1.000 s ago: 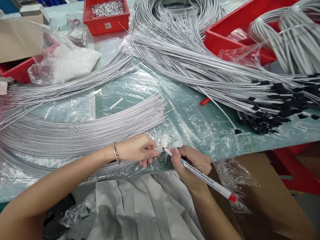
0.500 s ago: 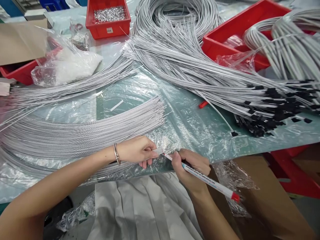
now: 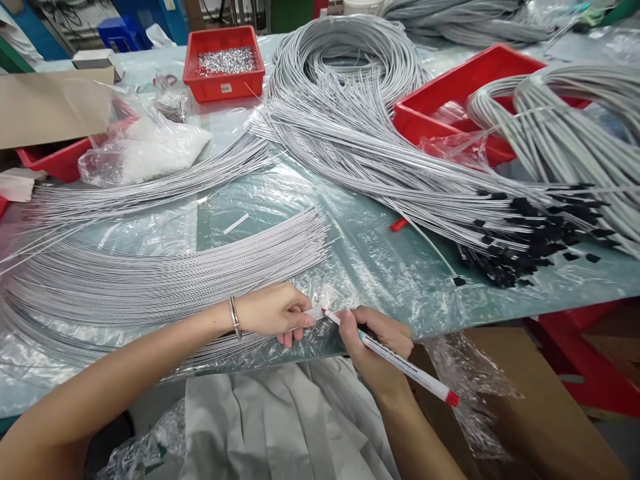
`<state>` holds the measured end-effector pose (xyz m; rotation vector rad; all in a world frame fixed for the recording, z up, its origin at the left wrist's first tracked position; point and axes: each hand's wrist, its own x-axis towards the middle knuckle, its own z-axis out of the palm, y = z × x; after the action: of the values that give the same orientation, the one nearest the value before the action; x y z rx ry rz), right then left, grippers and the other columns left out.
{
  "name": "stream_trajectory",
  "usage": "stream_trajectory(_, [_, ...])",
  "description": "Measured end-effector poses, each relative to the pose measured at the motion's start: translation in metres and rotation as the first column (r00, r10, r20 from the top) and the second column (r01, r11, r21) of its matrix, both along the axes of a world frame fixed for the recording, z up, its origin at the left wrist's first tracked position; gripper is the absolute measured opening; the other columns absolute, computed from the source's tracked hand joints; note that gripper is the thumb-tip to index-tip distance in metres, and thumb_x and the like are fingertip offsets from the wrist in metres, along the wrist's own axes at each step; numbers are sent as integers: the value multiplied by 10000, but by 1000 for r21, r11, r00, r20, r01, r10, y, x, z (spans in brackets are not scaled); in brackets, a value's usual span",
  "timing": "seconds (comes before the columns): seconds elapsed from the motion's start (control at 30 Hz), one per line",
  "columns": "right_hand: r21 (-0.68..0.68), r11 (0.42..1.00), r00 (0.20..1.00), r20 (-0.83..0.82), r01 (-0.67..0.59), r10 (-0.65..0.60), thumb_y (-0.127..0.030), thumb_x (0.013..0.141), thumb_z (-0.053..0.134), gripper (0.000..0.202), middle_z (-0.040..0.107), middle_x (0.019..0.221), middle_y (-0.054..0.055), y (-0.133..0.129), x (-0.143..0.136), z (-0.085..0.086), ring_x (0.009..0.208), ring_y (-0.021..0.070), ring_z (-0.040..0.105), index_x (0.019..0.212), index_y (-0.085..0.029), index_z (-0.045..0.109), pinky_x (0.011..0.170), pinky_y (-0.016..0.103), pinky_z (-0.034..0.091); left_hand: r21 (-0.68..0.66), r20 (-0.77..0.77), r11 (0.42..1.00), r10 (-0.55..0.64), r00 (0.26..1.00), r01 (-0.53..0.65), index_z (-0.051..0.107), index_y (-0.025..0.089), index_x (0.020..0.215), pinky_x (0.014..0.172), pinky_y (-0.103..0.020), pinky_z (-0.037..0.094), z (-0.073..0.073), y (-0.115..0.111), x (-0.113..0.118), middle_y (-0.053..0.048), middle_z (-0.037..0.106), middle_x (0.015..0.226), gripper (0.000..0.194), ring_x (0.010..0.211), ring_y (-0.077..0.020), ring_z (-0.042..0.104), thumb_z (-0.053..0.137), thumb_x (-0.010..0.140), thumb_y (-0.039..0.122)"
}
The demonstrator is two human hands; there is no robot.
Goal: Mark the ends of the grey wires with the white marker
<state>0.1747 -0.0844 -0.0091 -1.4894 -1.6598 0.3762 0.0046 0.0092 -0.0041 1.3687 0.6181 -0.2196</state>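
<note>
My left hand [image 3: 280, 312] is closed, pinching a short flat pale strip [image 3: 315, 313] between thumb and fingers. Whether the strip is joined to a wire is hidden by the fingers. In my right hand [image 3: 377, 337] is a white marker pen [image 3: 407, 368] with a red end, slanting down to the right. Its red tip meets, or nearly meets, the free end of the strip. A fanned bundle of thin grey wires [image 3: 200, 280] lies beside and beneath my left forearm. The loose red pen cap [image 3: 399, 225] rests farther off on the table.
Black-tipped wires [image 3: 400, 167] lie to the right, before a large wire coil [image 3: 345, 50]. A red bin [image 3: 225, 90] holds small metal parts. Another red bin [image 3: 425, 110] stands near thick cable coils [image 3: 565, 120]. A plastic bag [image 3: 145, 150] sits left; a white strip [image 3: 236, 223] lies mid-table.
My view has tilted upward, bringing more of the far background into sight. Both hands keep their grips, and the marker tip stays at the strip's end.
</note>
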Motion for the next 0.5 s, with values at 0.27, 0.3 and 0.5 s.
stream_trajectory(0.27, [-101, 984, 860, -480, 144, -175, -274, 942, 337, 285, 610, 610, 34, -7, 3, -10, 423, 99, 505, 1028, -127, 566, 407, 206, 408, 17, -2, 1000, 4, 1000, -4, 479, 98, 705, 491, -170, 454, -3, -3, -2, -44, 617, 714, 275, 550, -106, 598, 458, 881, 308])
stream_trajectory(0.3, [-127, 981, 821, -537, 147, -193, -289, 953, 309, 310, 606, 597, 36, -6, 4, -10, 406, 100, 495, 1039, -119, 552, 391, 206, 400, 35, -9, 999, 11, 1000, -10, 486, 98, 715, 496, -173, 451, 1, -3, -3, -43, 619, 718, 268, 557, -107, 599, 458, 881, 307])
stream_trajectory(0.5, [-177, 982, 942, -337, -64, 0, -196, 822, 531, 137, 499, 472, -24, -11, 6, 7, 378, 75, 451, 695, -146, 522, 371, 169, 368, 558, -7, 829, 59, 998, -45, 565, 126, 701, 594, -219, 381, 60, -16, -8, -27, 581, 657, 304, 651, -110, 527, 423, 910, 296])
